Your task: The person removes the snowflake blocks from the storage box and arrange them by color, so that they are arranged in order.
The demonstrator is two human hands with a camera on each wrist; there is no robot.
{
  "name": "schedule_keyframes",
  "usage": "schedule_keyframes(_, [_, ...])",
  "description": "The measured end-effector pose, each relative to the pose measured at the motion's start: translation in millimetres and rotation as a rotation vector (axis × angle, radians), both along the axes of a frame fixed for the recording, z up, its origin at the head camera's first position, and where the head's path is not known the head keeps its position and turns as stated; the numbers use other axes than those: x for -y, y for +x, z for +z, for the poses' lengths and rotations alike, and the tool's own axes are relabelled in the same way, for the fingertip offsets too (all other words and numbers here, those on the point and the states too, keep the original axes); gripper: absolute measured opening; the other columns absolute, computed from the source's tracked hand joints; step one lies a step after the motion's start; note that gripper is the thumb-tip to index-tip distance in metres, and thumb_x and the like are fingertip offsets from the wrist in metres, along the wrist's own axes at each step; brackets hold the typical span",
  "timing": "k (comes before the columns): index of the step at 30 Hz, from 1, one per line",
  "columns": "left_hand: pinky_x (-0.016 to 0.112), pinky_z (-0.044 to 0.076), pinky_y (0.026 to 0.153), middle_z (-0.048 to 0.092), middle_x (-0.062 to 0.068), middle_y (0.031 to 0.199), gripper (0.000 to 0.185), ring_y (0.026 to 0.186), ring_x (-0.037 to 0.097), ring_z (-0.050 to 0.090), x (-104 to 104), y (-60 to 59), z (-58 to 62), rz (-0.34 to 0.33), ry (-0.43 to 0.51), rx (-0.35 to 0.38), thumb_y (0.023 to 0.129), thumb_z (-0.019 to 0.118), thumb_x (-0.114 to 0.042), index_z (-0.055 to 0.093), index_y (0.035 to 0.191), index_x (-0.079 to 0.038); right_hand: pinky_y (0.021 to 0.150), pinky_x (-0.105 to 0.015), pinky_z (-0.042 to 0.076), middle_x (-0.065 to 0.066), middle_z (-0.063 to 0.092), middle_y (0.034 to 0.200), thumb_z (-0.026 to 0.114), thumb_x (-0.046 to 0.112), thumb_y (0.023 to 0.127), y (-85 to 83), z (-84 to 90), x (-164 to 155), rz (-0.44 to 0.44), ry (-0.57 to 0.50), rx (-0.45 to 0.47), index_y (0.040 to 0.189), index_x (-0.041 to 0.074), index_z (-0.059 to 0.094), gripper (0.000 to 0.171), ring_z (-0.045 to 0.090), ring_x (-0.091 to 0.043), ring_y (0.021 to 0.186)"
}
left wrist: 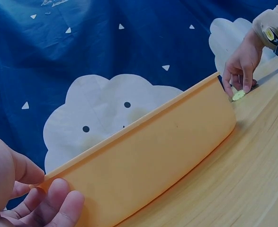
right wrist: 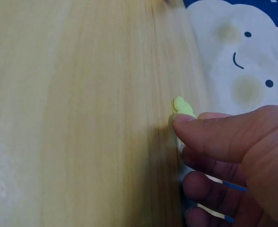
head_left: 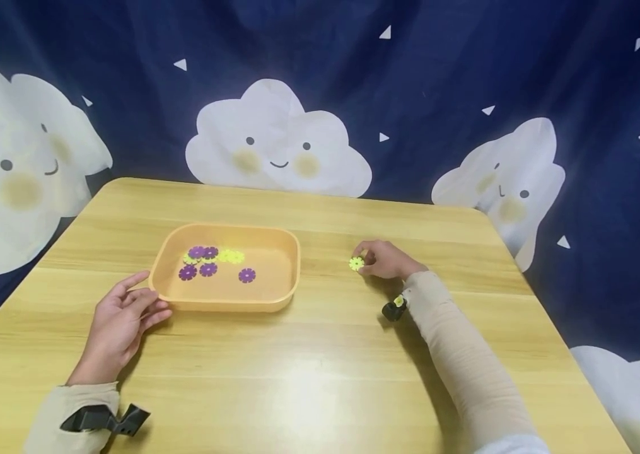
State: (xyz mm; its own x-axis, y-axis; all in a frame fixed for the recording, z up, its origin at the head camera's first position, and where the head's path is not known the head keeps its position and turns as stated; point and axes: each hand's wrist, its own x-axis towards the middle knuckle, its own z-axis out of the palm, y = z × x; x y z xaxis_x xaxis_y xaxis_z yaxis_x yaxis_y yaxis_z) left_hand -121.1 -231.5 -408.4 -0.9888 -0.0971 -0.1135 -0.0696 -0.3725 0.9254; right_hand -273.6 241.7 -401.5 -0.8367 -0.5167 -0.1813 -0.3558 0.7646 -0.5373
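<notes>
From the head view, the right hand [head_left: 386,260] is pinching a yellow flower piece [head_left: 356,263] at the table [head_left: 320,378] surface, right of centre in the frame. The left hand [head_left: 121,318], fingers relaxed and apart, is resting against the lower left corner of the orange tray [head_left: 291,277], which is holding purple flower pieces [head_left: 206,269] and a few yellow ones. Judging by this, a piece is being lifted off the wood just now; carrying it would call for a firm pinch and a short move leftward over the tray rim.

In the left wrist view, the left-hand fingers [left wrist: 58,208] are lying straight beside the tray wall [left wrist: 153,161], lower left; the tray's contents are hidden behind that wall. The right hand is showing small at the upper right.

In the right wrist view, the thumb [right wrist: 214,135] is covering most of the yellow piece [right wrist: 182,106], right of centre. Its shape is hard to make out, and the frame is blurring.
</notes>
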Motion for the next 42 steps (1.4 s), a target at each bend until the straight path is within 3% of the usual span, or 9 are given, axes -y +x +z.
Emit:
schedule_keyframes(12, [0.029, 0.06, 0.071, 0.06, 0.006, 0.093, 0.048, 0.076, 0.015, 0.068, -0.9, 1.1, 1.6, -0.004, -0.02, 0.008, 0.096, 0.059, -0.006, 0.038, 0.139, -0.01, 0.082, -0.042, 0.054, -0.003, 0.067, 0.087, 0.071, 0.013, 0.089, 2.0, 4.0, 2.9, 0.035, -0.011, -0.017, 0.114, 0.007, 0.062, 0.027, 0.064, -0.021, 0.084])
schedule_keyframes(19, [0.029, 0.061, 0.071, 0.061, 0.006, 0.092, 0.043, 0.075, 0.016, 0.068, -1.3, 1.1, 0.3, -0.002, -0.01, 0.005, 0.095, 0.061, -0.005, 0.043, 0.134, -0.013, 0.077, -0.039, 0.055, -0.006, 0.068, 0.09, 0.067, 0.015, 0.092, 1.8, 12.2, 10.9, 0.041, -0.026, -0.023, 0.116, 0.006, 0.062, 0.026, 0.064, -0.022, 0.084])
schedule_keyframes(27, [0.029, 0.061, 0.07, 0.061, 0.005, 0.092, 0.042, 0.076, 0.016, 0.068, 0.9, 2.4, -1.8, 0.002, -0.011, -0.002, 0.095, 0.061, -0.006, 0.044, 0.133, -0.014, 0.077, -0.039, 0.056, -0.01, 0.067, 0.091, 0.064, 0.012, 0.094, 3.4, 25.2, 29.5, 0.085, -0.06, -0.021, 0.124, 0.0, 0.058, 0.033, 0.067, -0.023, 0.074])
schedule_keyframes(42, [0.029, 0.061, 0.07, 0.06, 0.005, 0.091, 0.04, 0.074, 0.016, 0.068, 0.6, 2.0, -0.4, 0.005, -0.019, -0.002, 0.095, 0.06, -0.005, 0.044, 0.131, -0.015, 0.078, -0.035, 0.055, -0.009, 0.066, 0.093, 0.065, 0.011, 0.093, -3.9, 42.7, 68.6, 0.16, -0.092, -0.072, 0.123, 0.0, 0.059, 0.033, 0.064, -0.022, 0.079])
